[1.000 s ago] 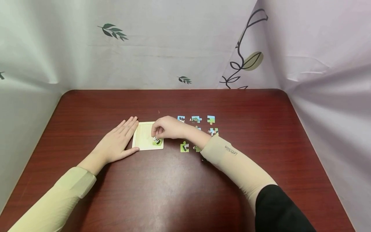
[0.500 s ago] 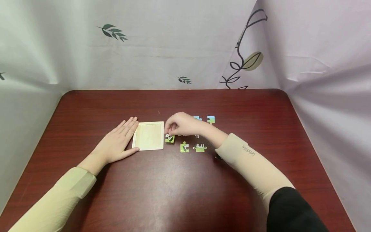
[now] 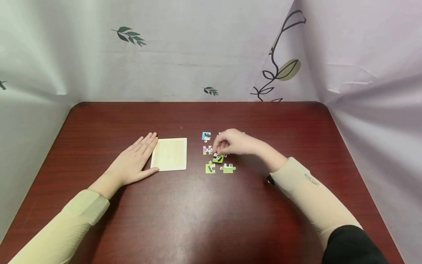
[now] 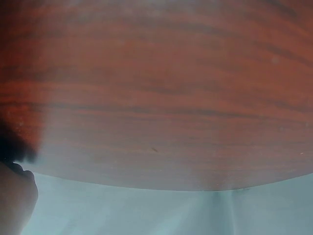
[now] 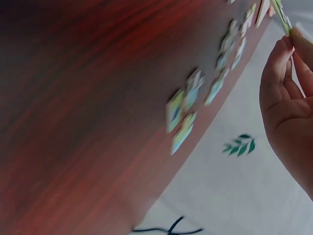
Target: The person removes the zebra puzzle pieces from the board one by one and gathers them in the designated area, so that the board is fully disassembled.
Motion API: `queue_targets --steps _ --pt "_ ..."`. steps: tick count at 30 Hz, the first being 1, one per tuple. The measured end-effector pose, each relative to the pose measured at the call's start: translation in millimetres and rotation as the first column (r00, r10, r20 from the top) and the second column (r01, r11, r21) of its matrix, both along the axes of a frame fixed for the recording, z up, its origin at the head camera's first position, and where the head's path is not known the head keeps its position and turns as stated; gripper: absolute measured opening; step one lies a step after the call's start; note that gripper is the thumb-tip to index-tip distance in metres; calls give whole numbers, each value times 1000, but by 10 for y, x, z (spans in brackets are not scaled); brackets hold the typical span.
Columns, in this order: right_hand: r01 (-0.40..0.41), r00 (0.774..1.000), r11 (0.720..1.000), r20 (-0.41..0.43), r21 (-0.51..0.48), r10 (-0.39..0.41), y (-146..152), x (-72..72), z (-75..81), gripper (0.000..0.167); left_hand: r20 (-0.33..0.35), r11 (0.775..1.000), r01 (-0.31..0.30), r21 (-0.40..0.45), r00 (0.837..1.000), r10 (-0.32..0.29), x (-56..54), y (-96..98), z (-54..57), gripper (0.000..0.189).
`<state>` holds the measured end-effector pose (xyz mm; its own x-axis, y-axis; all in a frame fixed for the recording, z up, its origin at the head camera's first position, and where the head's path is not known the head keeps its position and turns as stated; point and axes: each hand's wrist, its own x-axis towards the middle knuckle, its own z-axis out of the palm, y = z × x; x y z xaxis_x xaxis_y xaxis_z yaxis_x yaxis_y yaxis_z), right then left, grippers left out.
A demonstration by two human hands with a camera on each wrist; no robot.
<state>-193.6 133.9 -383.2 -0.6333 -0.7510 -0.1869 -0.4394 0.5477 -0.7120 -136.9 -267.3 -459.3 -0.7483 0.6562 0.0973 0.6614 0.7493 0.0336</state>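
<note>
My left hand (image 3: pixel 136 157) lies flat on the table, its fingers straight, touching the left edge of a pale wooden puzzle tray (image 3: pixel 170 169). No piece lies in the tray. My right hand (image 3: pixel 235 142) pinches a green puzzle piece with a panda (image 3: pixel 218 157) between thumb and fingertips, above the loose pieces. In the right wrist view the same piece (image 5: pixel 282 18) is seen nearly edge-on at the fingertips. Around it lie a blue piece (image 3: pixel 206 136), a pink and white piece (image 3: pixel 207 150) and two green pieces, one on the left (image 3: pixel 210 168) and one on the right (image 3: pixel 228 168).
Several more pieces are partly hidden behind the right hand; the right wrist view shows a yellow-edged one (image 5: pixel 174 110) among them. The dark red table (image 3: pixel 184 216) ends at a pale curtain (image 3: pixel 171 66) printed with leaves.
My right hand has carried the panda piece to the right, from over the tray to among the loose pieces. The left hand and the tray have stayed in place.
</note>
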Motion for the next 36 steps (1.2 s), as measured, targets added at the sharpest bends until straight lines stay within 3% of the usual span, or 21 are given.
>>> queue_targets --steps 16,28,36 --pt "43 995 998 91 42 -46 733 103 -51 13 -13 1000 8 10 1000 -8 -22 5 -11 99" --pt "41 995 996 90 75 -48 824 177 -134 12 -5 1000 7 8 1000 -7 -20 17 -2 98" --pt "46 999 997 -1 62 -46 805 235 -193 12 -3 1000 0 9 1000 0 -5 -2 -13 99"
